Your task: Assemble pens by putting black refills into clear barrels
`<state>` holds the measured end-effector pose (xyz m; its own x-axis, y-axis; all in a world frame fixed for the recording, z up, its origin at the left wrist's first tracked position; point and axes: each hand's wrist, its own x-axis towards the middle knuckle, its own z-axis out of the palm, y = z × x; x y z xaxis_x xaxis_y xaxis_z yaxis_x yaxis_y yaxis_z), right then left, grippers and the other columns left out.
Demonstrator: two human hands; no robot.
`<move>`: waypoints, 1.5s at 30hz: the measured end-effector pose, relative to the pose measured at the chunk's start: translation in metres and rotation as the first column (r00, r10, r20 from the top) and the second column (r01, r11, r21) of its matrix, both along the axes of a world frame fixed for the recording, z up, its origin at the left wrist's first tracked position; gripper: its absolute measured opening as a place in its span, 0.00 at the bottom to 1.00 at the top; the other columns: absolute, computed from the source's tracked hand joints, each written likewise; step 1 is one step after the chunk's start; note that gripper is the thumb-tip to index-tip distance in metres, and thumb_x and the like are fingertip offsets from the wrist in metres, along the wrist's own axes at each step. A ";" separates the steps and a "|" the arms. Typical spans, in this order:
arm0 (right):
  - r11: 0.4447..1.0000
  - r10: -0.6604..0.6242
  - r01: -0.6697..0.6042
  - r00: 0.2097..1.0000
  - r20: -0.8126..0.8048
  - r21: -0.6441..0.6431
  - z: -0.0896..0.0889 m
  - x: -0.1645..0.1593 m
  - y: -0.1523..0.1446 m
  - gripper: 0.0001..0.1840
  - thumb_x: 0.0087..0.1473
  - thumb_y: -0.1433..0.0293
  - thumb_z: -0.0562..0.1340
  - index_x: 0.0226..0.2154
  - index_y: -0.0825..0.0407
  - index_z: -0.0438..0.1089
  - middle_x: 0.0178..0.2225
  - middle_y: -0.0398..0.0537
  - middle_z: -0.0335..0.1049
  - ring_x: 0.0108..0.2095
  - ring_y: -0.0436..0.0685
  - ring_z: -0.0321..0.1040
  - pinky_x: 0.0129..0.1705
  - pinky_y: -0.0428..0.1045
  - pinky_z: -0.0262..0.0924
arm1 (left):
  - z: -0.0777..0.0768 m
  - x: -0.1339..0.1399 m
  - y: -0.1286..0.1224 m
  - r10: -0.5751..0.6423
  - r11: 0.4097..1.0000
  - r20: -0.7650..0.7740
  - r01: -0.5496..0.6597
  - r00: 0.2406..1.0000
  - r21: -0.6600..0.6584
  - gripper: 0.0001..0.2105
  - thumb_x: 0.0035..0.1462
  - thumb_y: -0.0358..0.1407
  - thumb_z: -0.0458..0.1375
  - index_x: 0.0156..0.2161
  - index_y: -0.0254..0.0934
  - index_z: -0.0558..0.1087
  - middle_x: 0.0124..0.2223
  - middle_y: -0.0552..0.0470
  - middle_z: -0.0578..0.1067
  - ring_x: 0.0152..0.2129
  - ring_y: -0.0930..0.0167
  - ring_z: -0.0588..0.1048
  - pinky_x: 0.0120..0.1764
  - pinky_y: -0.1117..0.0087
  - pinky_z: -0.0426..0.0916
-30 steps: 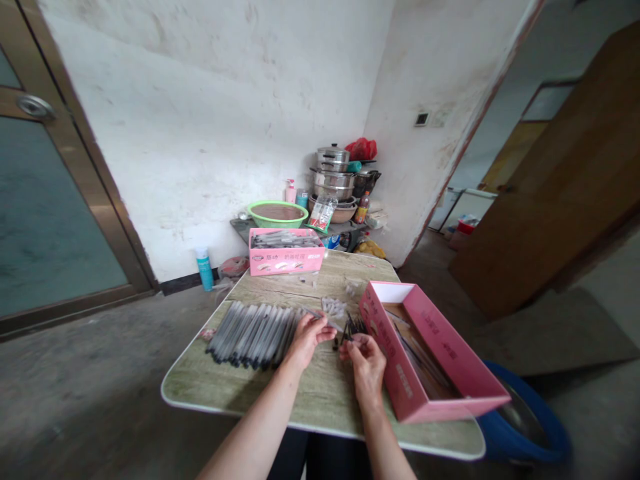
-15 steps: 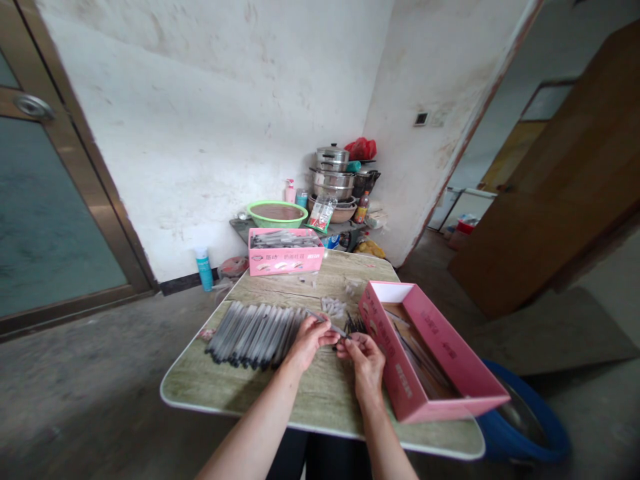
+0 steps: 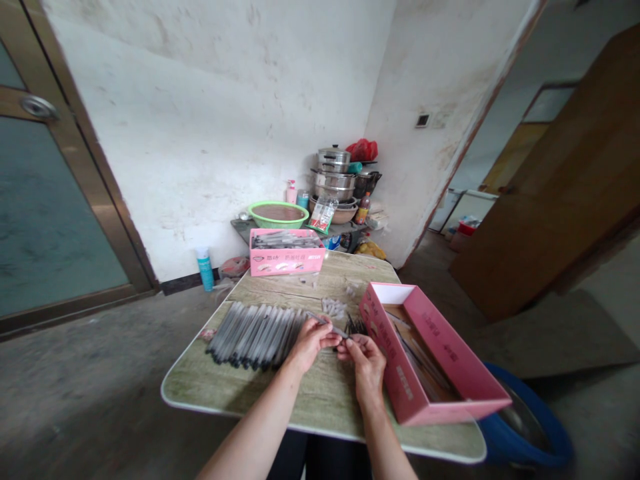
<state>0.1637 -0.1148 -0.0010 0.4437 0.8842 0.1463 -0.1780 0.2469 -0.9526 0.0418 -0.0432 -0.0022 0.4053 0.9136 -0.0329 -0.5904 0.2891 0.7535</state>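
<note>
One pen (image 3: 339, 331), held slanting above a table (image 3: 220, 390).
The left hand (image 3: 311, 340) pinches its barrel between thumb and fingers, and the right hand (image 3: 367, 357) has its fingertips closed around the other end. Just beyond lie small white pieces (image 3: 333, 307) and black pieces (image 3: 356, 325). A row of pens (image 3: 255, 333) lies left of the hands, an open pink box (image 3: 393, 353) stands right, and another pink box (image 3: 287, 263), holding pens, sits at the far edge.

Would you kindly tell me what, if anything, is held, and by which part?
A pen: the left hand holds its middle, the right hand its right end.
</note>
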 end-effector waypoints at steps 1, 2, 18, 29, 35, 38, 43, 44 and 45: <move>1.000 -0.001 0.001 1.000 0.004 0.001 0.000 0.000 0.000 0.15 0.49 0.61 0.68 0.33 0.54 0.69 0.26 0.44 0.74 0.24 0.55 0.73 0.27 0.50 0.70 | 0.000 0.000 0.000 0.003 1.000 -0.001 -0.003 1.000 -0.002 0.16 0.46 0.36 0.68 0.37 0.33 0.67 0.28 0.49 0.78 0.25 0.68 0.79 0.31 0.70 0.74; 1.000 -0.001 0.001 1.000 0.010 0.004 0.000 0.000 0.000 0.14 0.49 0.61 0.68 0.33 0.55 0.69 0.25 0.44 0.74 0.24 0.55 0.73 0.27 0.50 0.70 | 0.000 0.000 0.000 0.003 1.000 -0.002 -0.003 1.000 0.000 0.17 0.46 0.36 0.68 0.37 0.33 0.67 0.29 0.49 0.78 0.25 0.68 0.79 0.31 0.71 0.74; 0.999 0.024 -0.026 0.997 0.080 0.022 -0.001 -0.002 -0.002 0.16 0.53 0.57 0.63 0.35 0.53 0.67 0.23 0.42 0.71 0.19 0.51 0.68 0.16 0.44 0.61 | -0.001 -0.002 0.001 0.027 0.998 -0.015 -0.026 1.000 0.055 0.17 0.47 0.38 0.67 0.38 0.33 0.68 0.31 0.46 0.79 0.26 0.67 0.79 0.32 0.69 0.74; 1.000 0.020 -0.021 0.992 0.127 0.011 0.000 -0.003 -0.003 0.18 0.55 0.55 0.61 0.34 0.54 0.67 0.21 0.42 0.70 0.16 0.49 0.65 0.13 0.42 0.57 | -0.003 -0.002 0.001 0.033 0.998 -0.031 -0.030 0.999 0.063 0.17 0.47 0.39 0.67 0.38 0.33 0.68 0.32 0.45 0.79 0.27 0.66 0.79 0.32 0.68 0.74; 0.999 0.037 -0.033 0.985 0.166 -0.023 -0.001 -0.003 -0.003 0.21 0.59 0.53 0.56 0.25 0.53 0.65 0.18 0.42 0.67 0.14 0.48 0.62 0.12 0.41 0.53 | 0.000 -0.002 0.000 0.010 0.998 -0.035 -0.008 0.999 0.069 0.18 0.46 0.40 0.68 0.38 0.33 0.68 0.32 0.45 0.79 0.27 0.66 0.79 0.31 0.68 0.74; 1.000 0.023 -0.022 0.991 0.133 -0.006 0.000 -0.003 -0.004 0.18 0.58 0.54 0.58 0.30 0.53 0.67 0.20 0.41 0.69 0.15 0.48 0.63 0.11 0.41 0.53 | 0.001 -0.002 0.000 0.034 0.998 -0.036 -0.032 0.999 0.058 0.17 0.46 0.39 0.68 0.37 0.32 0.68 0.31 0.45 0.79 0.26 0.66 0.79 0.31 0.68 0.74; 0.999 0.046 -0.047 0.988 0.151 0.002 0.001 -0.003 -0.004 0.17 0.56 0.55 0.61 0.29 0.53 0.67 0.19 0.41 0.68 0.15 0.48 0.63 0.13 0.41 0.54 | 0.001 -0.002 -0.001 0.019 0.996 -0.040 -0.016 0.999 0.082 0.17 0.48 0.39 0.67 0.38 0.33 0.68 0.32 0.45 0.79 0.27 0.67 0.79 0.31 0.69 0.74; 0.999 0.046 -0.045 0.987 0.155 -0.007 0.000 -0.003 -0.004 0.19 0.56 0.55 0.60 0.27 0.53 0.66 0.19 0.41 0.68 0.14 0.47 0.62 0.12 0.41 0.53 | 0.001 -0.002 -0.001 0.012 0.996 -0.039 -0.009 0.999 0.086 0.16 0.48 0.39 0.66 0.38 0.33 0.67 0.32 0.45 0.79 0.27 0.67 0.79 0.31 0.69 0.74; 0.999 0.045 -0.043 0.987 0.157 -0.014 0.000 -0.003 -0.003 0.20 0.57 0.54 0.58 0.25 0.53 0.66 0.18 0.41 0.68 0.14 0.47 0.62 0.12 0.41 0.53 | 0.000 -0.002 -0.001 0.011 0.996 -0.039 -0.008 0.999 0.086 0.16 0.49 0.39 0.66 0.38 0.33 0.67 0.32 0.45 0.79 0.27 0.67 0.79 0.31 0.69 0.74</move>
<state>0.1607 -0.1183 -0.0007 0.3767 0.9042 0.2013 -0.0361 0.2315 -0.9722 0.0401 -0.0442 -0.0018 0.3967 0.9174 0.0301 -0.5618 0.2167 0.7984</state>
